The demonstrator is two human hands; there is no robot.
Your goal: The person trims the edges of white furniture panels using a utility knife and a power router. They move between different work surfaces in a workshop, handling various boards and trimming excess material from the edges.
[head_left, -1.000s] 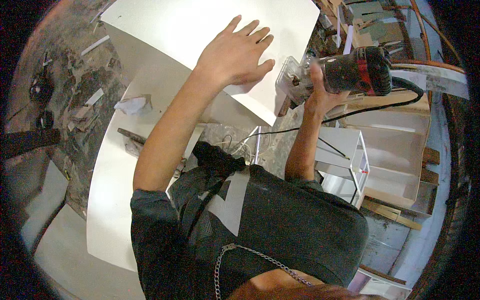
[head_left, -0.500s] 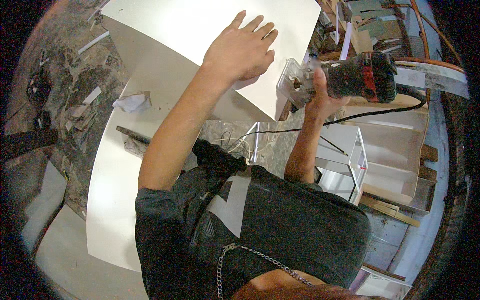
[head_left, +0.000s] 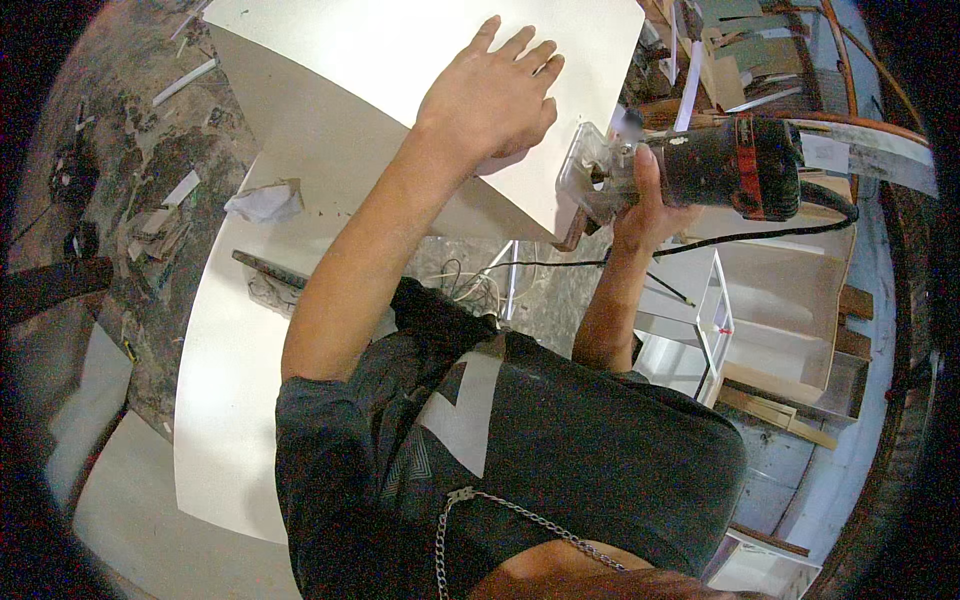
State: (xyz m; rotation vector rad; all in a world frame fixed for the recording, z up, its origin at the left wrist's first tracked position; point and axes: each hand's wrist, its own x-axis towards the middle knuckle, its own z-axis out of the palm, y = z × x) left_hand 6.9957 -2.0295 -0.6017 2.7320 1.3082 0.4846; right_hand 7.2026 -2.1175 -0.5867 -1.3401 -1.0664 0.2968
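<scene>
Left hand (head_left: 495, 95) flat, fingers spread, pressing the white panel (head_left: 400, 60). Right hand (head_left: 640, 200) wrapped tight round the black trim router (head_left: 700, 165), its clear base at the panel's right edge. Edge trimming looks underway (1 edge, finished length unreadable).

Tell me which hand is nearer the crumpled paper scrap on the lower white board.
Left. The left hand lies flat on the upper white panel, right of the paper scrap; the right hand grips the router farther right.
</scene>
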